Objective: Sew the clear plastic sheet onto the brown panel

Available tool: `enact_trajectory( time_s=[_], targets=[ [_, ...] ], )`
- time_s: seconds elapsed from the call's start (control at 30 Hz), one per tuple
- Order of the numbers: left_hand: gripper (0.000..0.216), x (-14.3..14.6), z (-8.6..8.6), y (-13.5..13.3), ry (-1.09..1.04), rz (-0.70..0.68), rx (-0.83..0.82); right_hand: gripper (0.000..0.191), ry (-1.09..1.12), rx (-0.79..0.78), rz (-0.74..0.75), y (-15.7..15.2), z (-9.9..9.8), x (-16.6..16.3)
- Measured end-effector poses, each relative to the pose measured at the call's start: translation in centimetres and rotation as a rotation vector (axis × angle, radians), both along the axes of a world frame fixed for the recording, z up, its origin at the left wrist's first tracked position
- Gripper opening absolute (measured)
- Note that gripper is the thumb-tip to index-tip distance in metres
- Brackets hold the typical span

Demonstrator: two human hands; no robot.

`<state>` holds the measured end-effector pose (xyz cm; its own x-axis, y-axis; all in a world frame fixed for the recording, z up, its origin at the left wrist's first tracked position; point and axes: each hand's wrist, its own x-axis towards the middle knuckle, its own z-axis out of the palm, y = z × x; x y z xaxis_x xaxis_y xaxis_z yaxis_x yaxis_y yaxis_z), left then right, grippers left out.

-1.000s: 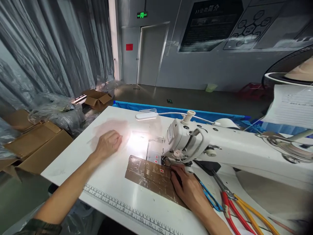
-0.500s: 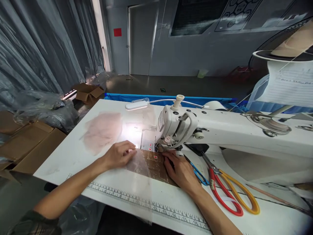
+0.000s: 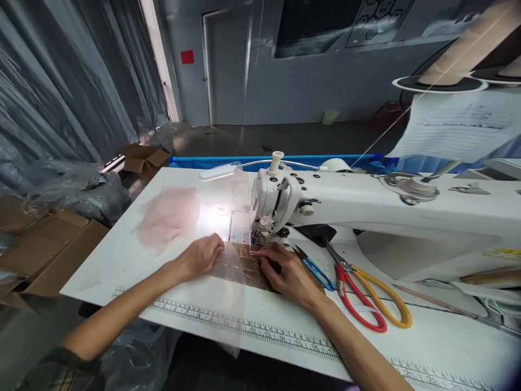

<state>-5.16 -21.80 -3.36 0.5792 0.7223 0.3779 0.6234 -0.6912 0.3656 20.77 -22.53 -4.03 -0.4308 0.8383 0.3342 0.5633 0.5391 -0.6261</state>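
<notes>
A sheer, pale pink fabric (image 3: pixel 230 293) stretches across the machine bed and hangs past the table's front edge. My left hand (image 3: pixel 201 256) is closed, pinching its upper edge just left of the needle area. My right hand (image 3: pixel 288 271) lies to the right of the presser foot (image 3: pixel 255 237), fingers bent together and tips low over a brown, taped panel (image 3: pixel 262 279). What is between those fingertips is too small to make out. The white sewing machine (image 3: pixel 280 195) stands directly behind both hands. A bright light falls on the table left of the needle.
More pink sheer fabric (image 3: pixel 169 217) lies crumpled on the table's left. Blue thread snips (image 3: pixel 319 271) and scissors with red and yellow handles (image 3: pixel 362 293) rest right of my right hand. A printed ruler (image 3: pixel 211 320) runs along the front edge. Cardboard boxes (image 3: pixel 61 244) stand at left.
My right hand has moved left, its fingertips drawing in closer to the presser foot and bending together. The left hand keeps its pinch on the fabric. The view has shifted slightly right.
</notes>
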Motion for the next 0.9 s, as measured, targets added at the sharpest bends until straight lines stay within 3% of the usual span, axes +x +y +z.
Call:
enact_trajectory(
  time_s=[0.13,0.17,0.23,0.33,0.43,0.5,0.6,0.7,0.8,0.9],
  targets=[
    [0.017,4.1,2.2,-3.9,-0.041,-0.259,-0.215,0.038,0.276,-0.319,0.089,-0.5,2.1,-0.6],
    [0.018,4.9,3.0,-4.7,-0.029,-0.353,-0.256,0.044,0.331,-0.409,0.147,-0.8,2.8,-0.8],
    [0.020,5.8,4.8,-5.8,-0.070,-0.413,-0.294,0.055,0.419,-0.563,0.334,-1.6,3.9,-1.1],
    [0.019,5.1,6.7,-5.5,-0.162,-0.341,-0.307,0.061,0.436,-0.766,0.590,-2.5,4.6,-1.1],
    [0.020,2.7,6.9,-3.7,-0.157,-0.163,-0.220,0.056,0.320,-0.928,0.597,-2.4,4.3,-0.4],
    [0.021,0.9,6.2,-2.1,-0.056,-0.057,-0.179,0.046,0.170,-0.847,0.475,-1.7,3.8,0.1],
    [0.024,-1.2,4.5,0.3,0.093,0.056,-0.152,0.032,-0.091,-0.465,0.178,-0.4,3.0,0.4],
    [0.023,-2.5,3.2,2.5,0.244,0.120,-0.067,0.040,-0.198,-0.192,-0.045,0.6,1.9,0.1],
    [0.022,-2.4,3.0,4.0,0.373,0.207,0.081,0.047,-0.194,-0.134,-0.114,0.9,0.9,-0.1],
    [0.019,-0.9,3.1,4.6,0.362,0.178,0.184,0.043,-0.171,-0.111,-0.158,0.9,0.2,0.0]
  ],
)
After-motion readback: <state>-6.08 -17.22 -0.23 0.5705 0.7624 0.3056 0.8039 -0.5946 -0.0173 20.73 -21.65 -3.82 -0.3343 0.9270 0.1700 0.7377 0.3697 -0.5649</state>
